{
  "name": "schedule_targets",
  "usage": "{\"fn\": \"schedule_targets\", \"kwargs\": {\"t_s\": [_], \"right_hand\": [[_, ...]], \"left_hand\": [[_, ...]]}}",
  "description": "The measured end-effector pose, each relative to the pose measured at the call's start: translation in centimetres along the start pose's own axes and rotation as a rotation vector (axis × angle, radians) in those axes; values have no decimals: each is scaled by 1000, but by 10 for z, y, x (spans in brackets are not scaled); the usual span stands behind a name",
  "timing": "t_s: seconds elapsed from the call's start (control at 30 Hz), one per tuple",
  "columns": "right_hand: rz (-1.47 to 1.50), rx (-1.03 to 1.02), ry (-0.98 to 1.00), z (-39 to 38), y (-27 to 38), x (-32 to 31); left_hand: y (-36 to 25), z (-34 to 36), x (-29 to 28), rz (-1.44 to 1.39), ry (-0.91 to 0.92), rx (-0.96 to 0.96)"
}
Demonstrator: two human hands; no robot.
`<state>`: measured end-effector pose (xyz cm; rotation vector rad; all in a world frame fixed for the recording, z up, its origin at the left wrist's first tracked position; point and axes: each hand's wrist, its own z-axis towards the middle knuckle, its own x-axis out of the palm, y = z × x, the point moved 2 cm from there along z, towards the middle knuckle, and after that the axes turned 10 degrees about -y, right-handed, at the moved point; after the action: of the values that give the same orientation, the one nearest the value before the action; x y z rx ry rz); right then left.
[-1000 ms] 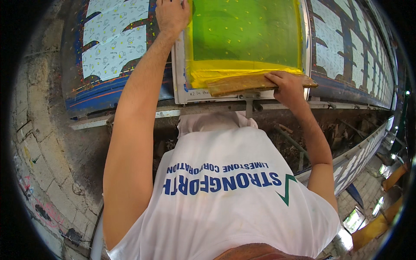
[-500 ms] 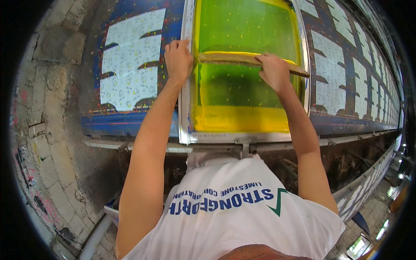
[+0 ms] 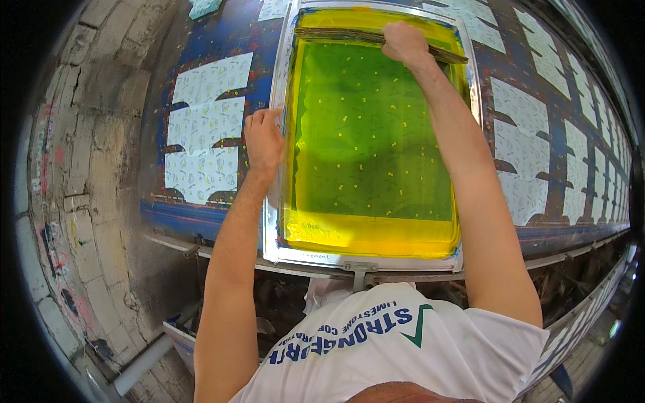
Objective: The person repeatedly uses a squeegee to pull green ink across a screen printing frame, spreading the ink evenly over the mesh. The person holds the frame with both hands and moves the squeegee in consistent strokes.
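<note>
A printing screen [image 3: 376, 154] with green and yellow mesh lies in a metal frame [image 3: 270, 232] on the long table in front of me. My right hand [image 3: 405, 42] grips a long wooden squeegee [image 3: 342, 35], which lies crosswise near the screen's far end. Yellow ink edges the mesh around it. My left hand [image 3: 264, 140] has its fingers curled over the left side of the frame. Beneath the mesh, small yellow marks show through the green area.
Printed white fabric pieces [image 3: 205, 131] lie on the blue table left of the screen, and more pieces [image 3: 521, 148] run in rows to the right. A metal bracket [image 3: 361, 274] joins the frame's near edge to a rail. A block wall [image 3: 80, 168] stands at the left.
The squeegee in my right hand has moved away from me, from mid-screen to the far end. My left hand stays on the frame's left side. The view has shifted.
</note>
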<state>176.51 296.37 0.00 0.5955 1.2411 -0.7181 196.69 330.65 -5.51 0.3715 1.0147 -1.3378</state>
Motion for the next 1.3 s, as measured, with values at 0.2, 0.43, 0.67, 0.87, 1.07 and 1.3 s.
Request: {"fn": "schedule_targets", "kwargs": {"t_s": [0.2,0.43,0.67,0.87,1.07,1.3], "right_hand": [[66,-79,-41,-42,5,-3],[93,-72,-48,22,-19,-18],[74,-157,-55,62,-11,5],[85,-282,42,29,-4,5],[61,-371,72,-70,21,-16],[68,-223,214,-221,64,-55]], "left_hand": [[1,0,0,-15,-5,24],[0,0,-1,13,1,24],[-2,0,0,53,14,15],[0,1,1,56,3,18],[8,-2,5,24,-44,24],[18,-1,13,-22,-61,30]]}}
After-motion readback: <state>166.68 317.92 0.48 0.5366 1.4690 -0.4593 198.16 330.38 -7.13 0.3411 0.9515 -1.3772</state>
